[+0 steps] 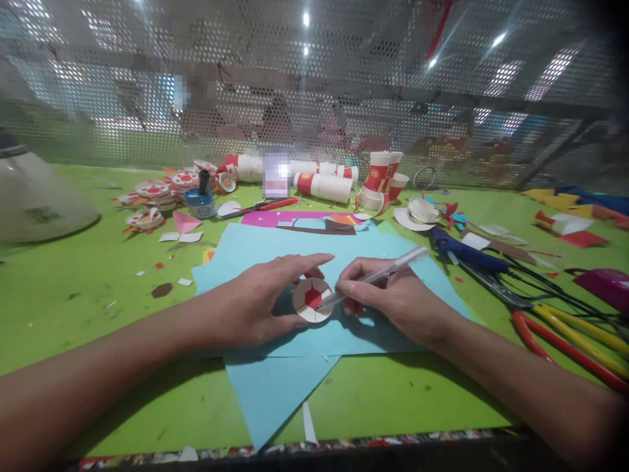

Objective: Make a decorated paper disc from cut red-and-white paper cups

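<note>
A small round white paper disc (303, 305) with a red hexagon at its centre and dark lines running outward lies over light blue paper sheets (275, 246). My left hand (250, 301) curves around the disc's left side, thumb at its lower edge and fingers above it, holding it in place. In my right hand (386, 295) is a clear pen (400, 263), pinched between thumb and fingers, its tip at the disc near the red hexagon's lower right edge.
Stacked paper cups (324, 187) and a blue glue bottle (200, 204) stand at the back. Decorated paper discs (154, 190) are at the back left. Scissors with red and yellow handles (574, 334) and a blue glue gun (466, 252) lie right. Scraps dot the green table (162, 393).
</note>
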